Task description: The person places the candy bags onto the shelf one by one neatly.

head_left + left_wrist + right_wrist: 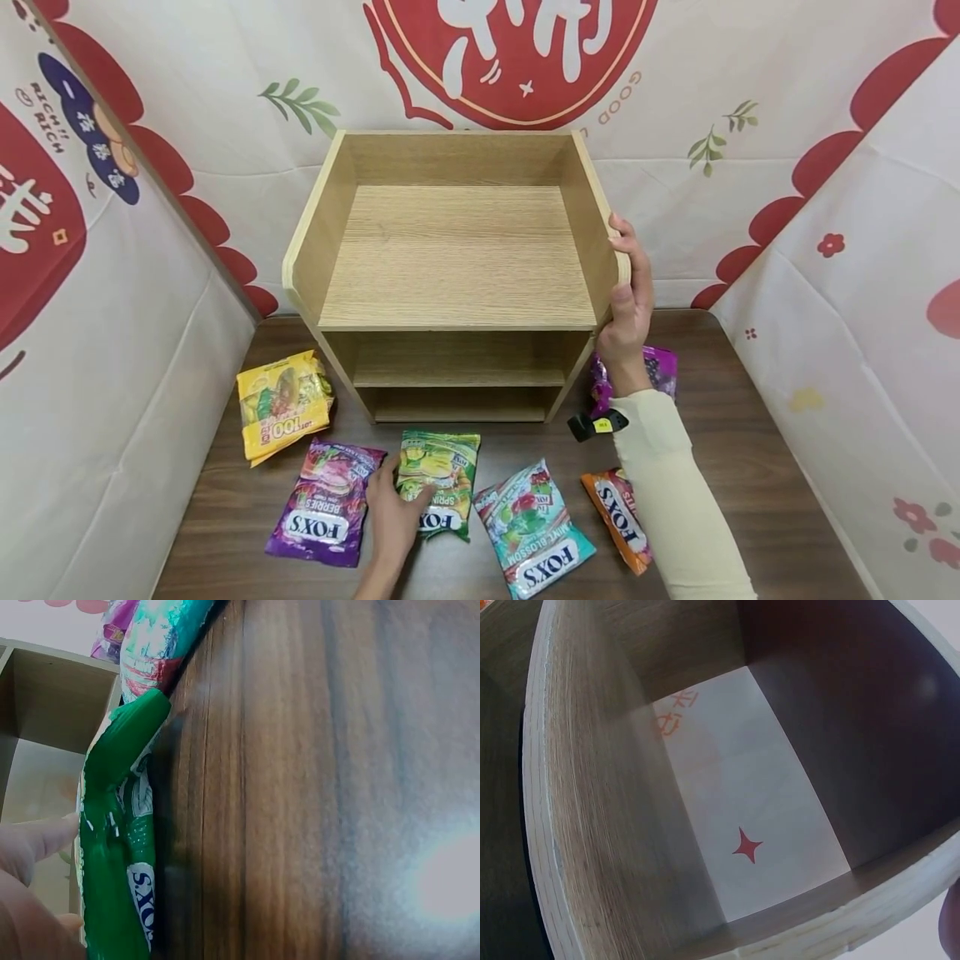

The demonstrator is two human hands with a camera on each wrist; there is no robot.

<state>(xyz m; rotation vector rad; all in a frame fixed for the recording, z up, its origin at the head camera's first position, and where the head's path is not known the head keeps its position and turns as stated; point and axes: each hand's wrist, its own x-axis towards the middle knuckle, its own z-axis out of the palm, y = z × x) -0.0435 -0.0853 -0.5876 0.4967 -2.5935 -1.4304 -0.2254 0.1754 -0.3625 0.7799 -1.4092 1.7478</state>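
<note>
My left hand is at the left side of a green FOX'S candy bag, its thumb over the front of the bag. In the left wrist view a straight finger meets the face of this bag, which lies on the table. My right hand grips the right side panel of a wooden desktop shelf, with fingers outside and thumb at the front edge. The right wrist view looks into the shelf, with its pale panel edge up close.
Around the shelf lie yellow candy bags, a purple Berries bag, a teal Mint Blossom bag, an orange bag and a purple bag partly behind my right arm. Printed cloth walls enclose the brown table.
</note>
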